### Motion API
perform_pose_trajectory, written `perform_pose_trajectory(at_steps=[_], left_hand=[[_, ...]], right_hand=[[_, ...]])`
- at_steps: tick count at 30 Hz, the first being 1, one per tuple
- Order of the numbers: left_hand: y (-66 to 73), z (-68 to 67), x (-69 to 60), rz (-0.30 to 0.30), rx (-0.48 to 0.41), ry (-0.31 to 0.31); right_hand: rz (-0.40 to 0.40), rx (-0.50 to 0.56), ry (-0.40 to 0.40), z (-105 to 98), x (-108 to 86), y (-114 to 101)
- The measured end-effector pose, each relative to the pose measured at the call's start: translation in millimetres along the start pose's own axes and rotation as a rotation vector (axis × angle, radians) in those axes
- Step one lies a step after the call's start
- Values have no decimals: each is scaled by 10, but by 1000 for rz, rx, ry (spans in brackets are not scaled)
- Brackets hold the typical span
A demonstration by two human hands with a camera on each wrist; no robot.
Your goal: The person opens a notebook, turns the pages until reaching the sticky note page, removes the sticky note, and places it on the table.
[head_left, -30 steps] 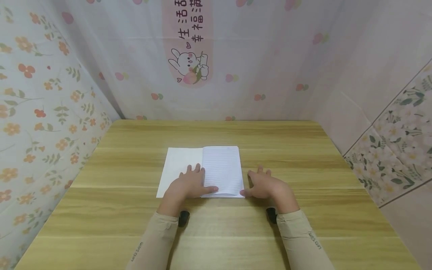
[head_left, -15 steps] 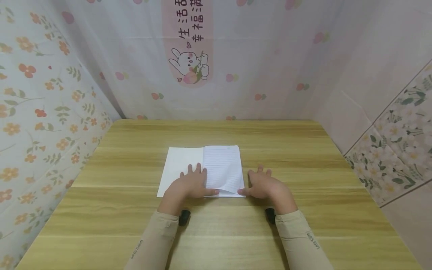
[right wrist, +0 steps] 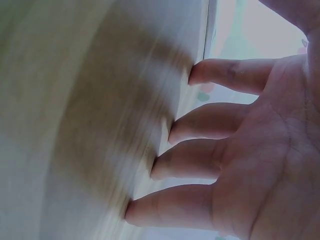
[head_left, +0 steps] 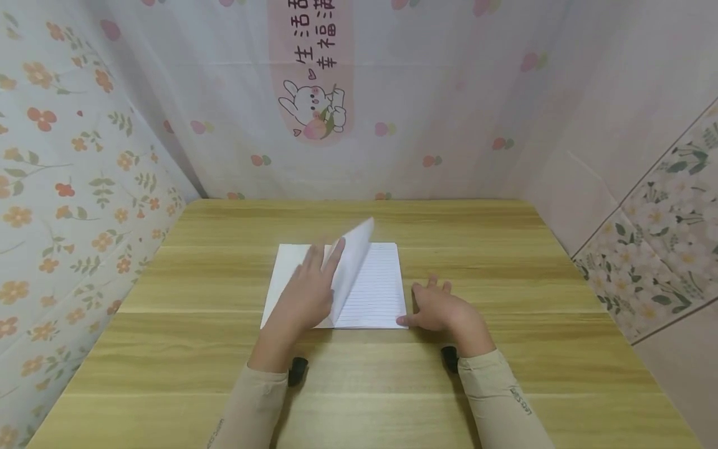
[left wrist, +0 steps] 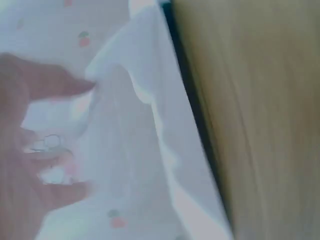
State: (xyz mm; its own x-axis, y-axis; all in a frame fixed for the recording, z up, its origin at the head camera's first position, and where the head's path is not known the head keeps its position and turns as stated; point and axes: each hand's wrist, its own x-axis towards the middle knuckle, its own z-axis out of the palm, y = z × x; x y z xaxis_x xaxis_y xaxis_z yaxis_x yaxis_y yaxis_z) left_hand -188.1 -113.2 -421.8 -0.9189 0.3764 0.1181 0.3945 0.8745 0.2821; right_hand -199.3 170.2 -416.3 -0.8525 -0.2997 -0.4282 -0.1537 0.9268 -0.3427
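Observation:
A notebook (head_left: pixel 376 299) lies open on the wooden table, with a ruled right page and a plain white left side. One page (head_left: pixel 354 249) stands raised and slanted near the spine. My left hand (head_left: pixel 310 287) is over the left side, its fingers extended against the raised page. Blur in the left wrist view softens that hand (left wrist: pixel 35 140) and the page (left wrist: pixel 125 125). Beside the right edge, my right hand (head_left: pixel 440 308) rests with its thumb on the notebook's lower right corner. Its straight fingers (right wrist: pixel 170 207) touch the tabletop in the right wrist view.
The wooden table (head_left: pixel 168 362) spreads out around the notebook. A printed curtain (head_left: pixel 449 93) hangs behind it, and floral cloth (head_left: pixel 73 187) covers the left side. Dark camera mounts (head_left: pixel 450 359) sit at the inner wrists.
The page was lifting at its lower edge and now stands raised, leaning left. My left hand has moved from the lower middle up and slightly left. My right hand has stayed in place.

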Motion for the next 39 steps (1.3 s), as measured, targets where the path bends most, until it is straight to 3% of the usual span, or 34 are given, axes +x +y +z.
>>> perform_pose_trajectory(at_steps=[2,3,4,6,8,12,18,26,39], left_hand=[[26,-38,-52,40,217,107],[41,-57,-79,52,310,132],[53,-72,-107,59,372,134],[77,-89,-161,49,430,61],[100,-97,-204,6,398,-43],[127,-96,-244,-108,241,-233],[96,-97,-234,-198,-12,-420],[56,-102,-181,-230,-84,-472],[84,-102,-159,-217,-44,-490]], right_hand=[[2,-5,3,-5,5,3],[3,-8,4,-8,9,4],[5,-8,5,-12,10,4],[9,-10,4,-14,17,14],[12,-13,-1,-15,17,17],[14,-14,-10,-15,14,24],[21,-25,-9,-7,10,44],[-1,-41,29,-5,-17,64],[-11,-101,115,82,-34,18]])
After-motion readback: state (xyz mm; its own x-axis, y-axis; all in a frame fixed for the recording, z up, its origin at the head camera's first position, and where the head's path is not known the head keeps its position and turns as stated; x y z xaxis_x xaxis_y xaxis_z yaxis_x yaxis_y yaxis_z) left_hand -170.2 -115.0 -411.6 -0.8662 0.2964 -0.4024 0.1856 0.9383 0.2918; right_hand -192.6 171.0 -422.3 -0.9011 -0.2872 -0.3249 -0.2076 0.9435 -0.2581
